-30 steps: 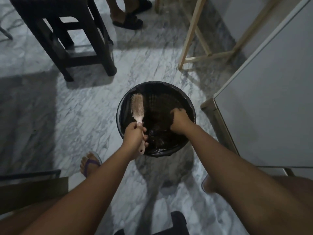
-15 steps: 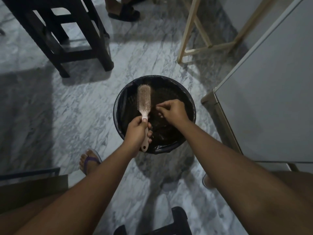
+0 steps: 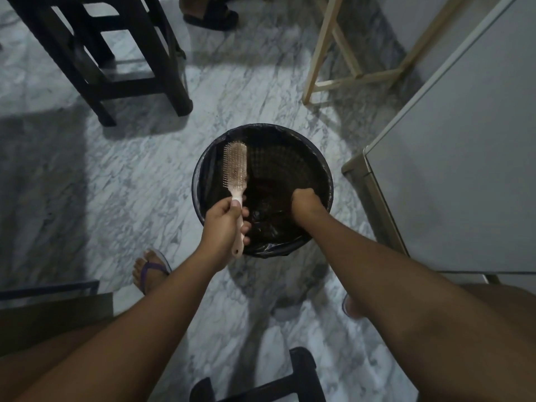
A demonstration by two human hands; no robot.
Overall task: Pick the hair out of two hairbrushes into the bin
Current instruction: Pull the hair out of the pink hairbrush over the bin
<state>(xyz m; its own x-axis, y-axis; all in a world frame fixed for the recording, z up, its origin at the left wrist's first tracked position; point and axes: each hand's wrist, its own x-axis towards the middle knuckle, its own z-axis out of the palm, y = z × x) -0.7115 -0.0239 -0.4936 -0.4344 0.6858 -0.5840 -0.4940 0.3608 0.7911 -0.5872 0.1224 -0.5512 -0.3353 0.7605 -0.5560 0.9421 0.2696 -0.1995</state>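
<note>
A round black bin (image 3: 329,181) lined with a dark bag stands on the marble floor in front of me. My left hand (image 3: 224,224) grips the handle of a pale pink hairbrush (image 3: 236,166), holding it bristles-up over the bin's left side. My right hand (image 3: 303,203) reaches down inside the bin on the right, knuckles up and fingers curled downward; what its fingertips hold is hidden. Only one hairbrush is in view.
A dark wooden stool (image 3: 116,59) stands at the back left, a light wooden frame (image 3: 342,53) at the back right, a grey cabinet (image 3: 464,155) on the right. Another person's sandalled foot (image 3: 211,15) shows at the top. My sandalled foot (image 3: 149,272) is left of the bin; a black object (image 3: 301,375) lies at the bottom.
My right hand has moved from the brush's bristles to the right and down into the bin. The left hand with the hairbrush has shifted slightly left.
</note>
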